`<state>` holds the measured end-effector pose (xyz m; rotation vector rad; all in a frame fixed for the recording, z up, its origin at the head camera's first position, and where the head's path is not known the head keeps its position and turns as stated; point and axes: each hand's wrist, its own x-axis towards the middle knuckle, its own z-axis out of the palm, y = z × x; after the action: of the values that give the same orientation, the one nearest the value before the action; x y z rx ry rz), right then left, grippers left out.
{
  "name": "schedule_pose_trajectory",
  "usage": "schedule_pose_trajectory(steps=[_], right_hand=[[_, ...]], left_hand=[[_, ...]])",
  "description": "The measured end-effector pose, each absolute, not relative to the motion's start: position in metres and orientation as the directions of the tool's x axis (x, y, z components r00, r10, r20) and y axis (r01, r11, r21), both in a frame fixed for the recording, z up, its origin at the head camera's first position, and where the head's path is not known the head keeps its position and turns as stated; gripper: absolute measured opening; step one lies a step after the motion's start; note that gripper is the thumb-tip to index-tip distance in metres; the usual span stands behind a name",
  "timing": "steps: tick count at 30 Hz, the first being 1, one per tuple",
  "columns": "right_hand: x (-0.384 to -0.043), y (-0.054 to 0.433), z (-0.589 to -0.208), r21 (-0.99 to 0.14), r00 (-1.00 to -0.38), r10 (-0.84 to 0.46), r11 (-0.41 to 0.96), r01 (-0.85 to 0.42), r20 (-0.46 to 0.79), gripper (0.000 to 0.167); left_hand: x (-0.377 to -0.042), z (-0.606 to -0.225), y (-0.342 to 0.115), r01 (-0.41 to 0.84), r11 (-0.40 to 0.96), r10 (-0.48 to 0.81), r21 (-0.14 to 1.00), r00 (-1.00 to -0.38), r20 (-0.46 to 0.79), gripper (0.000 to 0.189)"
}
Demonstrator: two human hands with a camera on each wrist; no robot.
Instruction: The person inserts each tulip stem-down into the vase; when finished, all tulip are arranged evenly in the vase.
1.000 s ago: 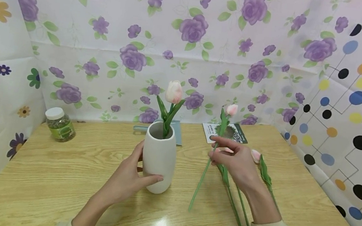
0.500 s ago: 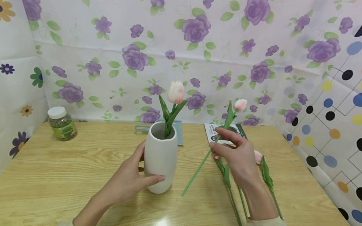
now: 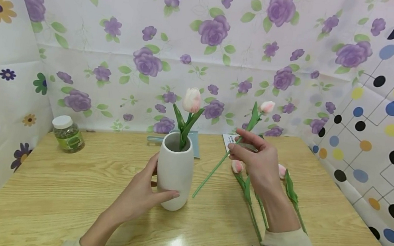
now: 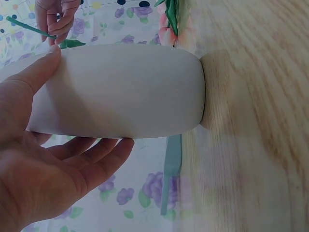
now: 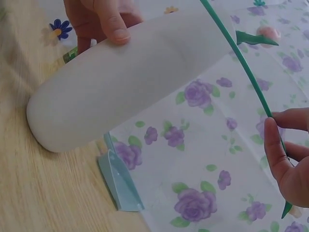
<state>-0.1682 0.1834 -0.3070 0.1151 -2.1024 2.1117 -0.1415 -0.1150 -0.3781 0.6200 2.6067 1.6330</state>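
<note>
A white vase (image 3: 175,173) stands upright on the table, with one pink-white tulip (image 3: 192,100) in its mouth. My left hand (image 3: 140,195) grips the vase from the left, thumb across the front and fingers behind; the left wrist view shows the fingers curved along the vase wall (image 4: 125,92). Right of the vase, my right hand (image 3: 259,161) pinches a second tulip by its green stem (image 3: 213,171) between thumb and fingertips. That tulip is tilted: its bloom (image 3: 267,107) points up and right, its stem end hangs low near the vase's side, apart from it.
Several tulips lie on the table at the right, one bloom (image 3: 237,166) below my right hand, another bloom (image 3: 281,171) beyond the wrist. A light-blue dustpan (image 5: 118,181) lies behind the vase. A lidded jar (image 3: 67,134) stands back left. A printed card (image 3: 229,142) is partly hidden.
My right hand has raised the pinched tulip slightly and tilted it more, its stem end swinging left and up towards the vase. The left hand and vase stay put.
</note>
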Motion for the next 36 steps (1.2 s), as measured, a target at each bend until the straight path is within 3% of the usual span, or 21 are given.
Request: schedule_pose_trajectory(steps=[21, 29, 36], right_hand=[[-0.174, 0.167, -0.296, -0.959, -0.959, 0.179, -0.141, -0.246, 0.22, 0.048], [-0.176, 0.159, -0.291, -0.911, -0.929, 0.27, -0.257, -0.323, 0.253, 0.044], [-0.178, 0.153, -0.289, -0.888, -0.898, 0.343, -0.265, -0.376, 0.277, 0.041]], left_hand=[[-0.141, -0.379, -0.115, 0.33, 0.383, 0.329, 0.863, -0.922, 0.207, 0.107], [-0.141, -0.378, -0.115, 0.335, 0.384, 0.331, 0.861, -0.92, 0.21, 0.106], [-0.141, -0.378, -0.114, 0.327, 0.379, 0.329, 0.865, -0.922, 0.204, 0.106]])
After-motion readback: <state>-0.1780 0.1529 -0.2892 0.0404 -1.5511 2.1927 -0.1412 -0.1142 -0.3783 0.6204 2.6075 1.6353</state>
